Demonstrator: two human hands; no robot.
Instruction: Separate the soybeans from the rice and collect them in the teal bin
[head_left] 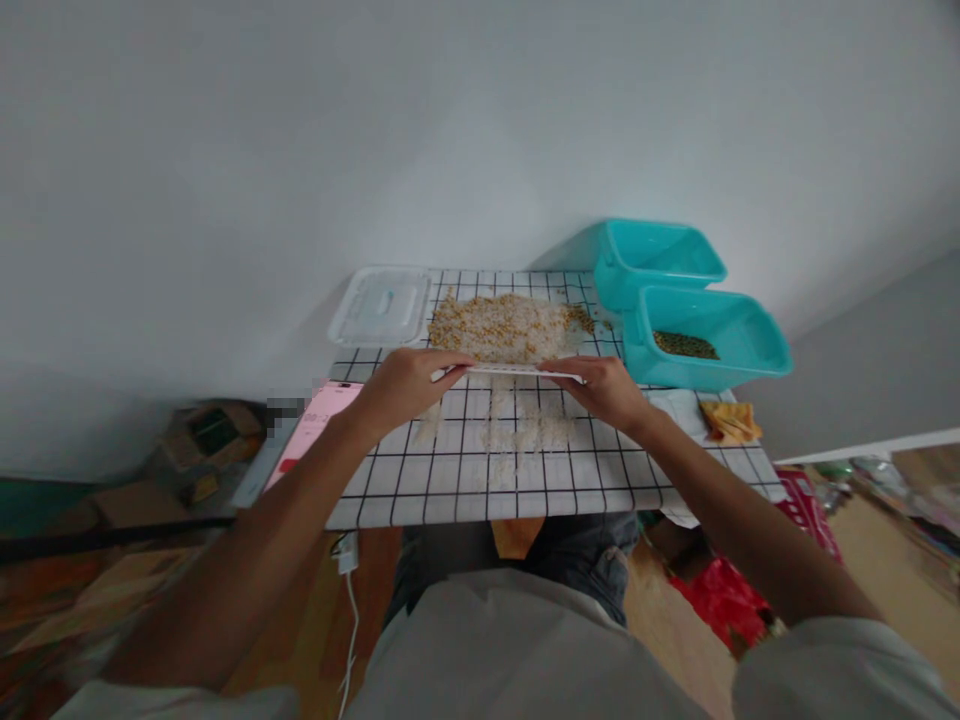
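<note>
Between my left hand (409,385) and my right hand (600,388) runs a thin white strip (506,371), seen edge-on. Fingers and thumbs of both hands pinch its ends; whether it is a separate piece or the rim of a flat tray, I cannot tell. Just beyond it lies a broad heap of pale grains mixed with yellow kernels (506,325), with darker green ones at its right end. Nearer to me, loose pale grains (529,430) are scattered over the checked tabletop (465,490).
At the right stand two turquoise bins (660,285); the nearer turquoise bin (742,340) holds small green beans (684,345). A clear plastic lid (382,308) lies back left. A phone with a pink screen (322,425) is left; a yellow cloth (731,421) lies right. A wall (480,130) closes the back.
</note>
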